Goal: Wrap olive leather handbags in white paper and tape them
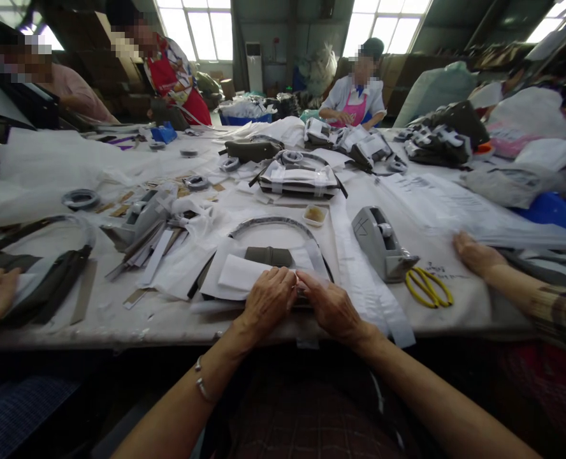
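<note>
Bag (269, 255) lies mid-table, at the near edge of the table (459, 319); long axis approx. L–R, handle (274, 222) arching to the far side. Dk olive body, mostly under white wrap (238, 278); handle looks plastic-sleeved. L hand (272, 294) bent over the near side, fingers close together; R hand (329, 306) just beside, fingertips meeting the L's; can't tell what they pinch, if anything. To the R: grey tape dispenser (378, 242), then yellow scissor handles (426, 295). Far side: another wrapped bag (299, 181).
</note>
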Tool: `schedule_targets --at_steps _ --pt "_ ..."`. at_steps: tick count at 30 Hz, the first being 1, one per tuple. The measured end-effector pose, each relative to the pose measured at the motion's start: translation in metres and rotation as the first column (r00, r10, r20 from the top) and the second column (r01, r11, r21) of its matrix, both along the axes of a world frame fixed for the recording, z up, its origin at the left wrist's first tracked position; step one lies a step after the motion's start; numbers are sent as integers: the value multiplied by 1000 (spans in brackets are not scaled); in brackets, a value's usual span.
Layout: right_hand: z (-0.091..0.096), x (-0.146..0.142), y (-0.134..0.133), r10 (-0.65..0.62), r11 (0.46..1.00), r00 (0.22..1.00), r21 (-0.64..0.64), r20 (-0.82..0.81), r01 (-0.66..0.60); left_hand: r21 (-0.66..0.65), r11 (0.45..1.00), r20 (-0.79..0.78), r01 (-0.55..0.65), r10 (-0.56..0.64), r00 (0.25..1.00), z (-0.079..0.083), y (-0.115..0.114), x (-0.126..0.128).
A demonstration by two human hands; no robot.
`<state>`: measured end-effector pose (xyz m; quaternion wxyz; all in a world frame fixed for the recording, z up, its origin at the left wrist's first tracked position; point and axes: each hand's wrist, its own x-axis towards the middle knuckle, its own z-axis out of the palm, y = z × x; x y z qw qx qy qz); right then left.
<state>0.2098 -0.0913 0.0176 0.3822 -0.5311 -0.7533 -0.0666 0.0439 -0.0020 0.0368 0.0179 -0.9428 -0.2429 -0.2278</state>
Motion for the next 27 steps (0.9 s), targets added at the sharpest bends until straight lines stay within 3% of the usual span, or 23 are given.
schedule_targets --at_steps 4,8,10,12,14,15,17,19,20,23,27 --pt "15 -2 -10 41 999 999 10 -11 -41 -59 998 26 34 -33 999 -2 0 -4" --pt "54 1 -20 206 978 978 -33 -16 -206 -68 995 -60 68 -72 996 -1 0 -7" --pt "75 4 -7 219 974 971 -43 -95 -224 -70 995 -67 66 -70 995 -1 -1 -7" --pt "86 8 25 123 988 976 -68 -180 -138 -64 996 -68 66 -70 995 -1 -1 -6" --pt "85 14 70 12 974 983 -218 -186 -53 -60 996 -57 64 -67 996 -1 -1 -6" --pt "80 17 92 17 934 991 -352 -134 -63 -61 996 -46 61 -64 997 -2 -1 -7" --pt "66 22 130 53 798 999 -601 4 -40 -56 997 -19 48 -49 999 -5 -1 -7" --pt "52 24 150 96 700 987 -714 132 27 -49 998 5 29 -29 1000 -8 -1 -7" --pt "46 25 154 97 694 977 -717 189 70 -47 999 13 20 -20 1000 -10 -1 -7" --pt "36 25 148 8 744 941 -630 339 221 -49 999 30 5 -3 1000 -15 -2 -6" --pt "32 24 136 -102 722 903 -593 416 355 -45 999 64 11 -8 998 -17 -1 -6"
